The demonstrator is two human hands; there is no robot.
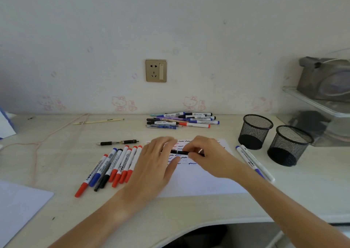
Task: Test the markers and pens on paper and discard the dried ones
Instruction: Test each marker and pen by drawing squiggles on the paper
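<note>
A black pen point(181, 152) lies level above the white test paper point(198, 179), which carries several red, blue and black squiggles. My left hand point(157, 164) pinches its left end and my right hand point(208, 153) grips its right end. Left of the paper several red, blue and black markers point(113, 166) lie in a row. A pile of pens and markers point(181, 120) sits at the back of the desk. Two markers with blue ends point(253, 161) lie right of the paper.
Two black mesh pen cups point(254, 132) point(288, 146) stand at the right. A black click pen point(117, 142) lies behind the marker row. Another white sheet point(19, 206) sits at the near left. A clear shelf point(322, 104) holds things at far right.
</note>
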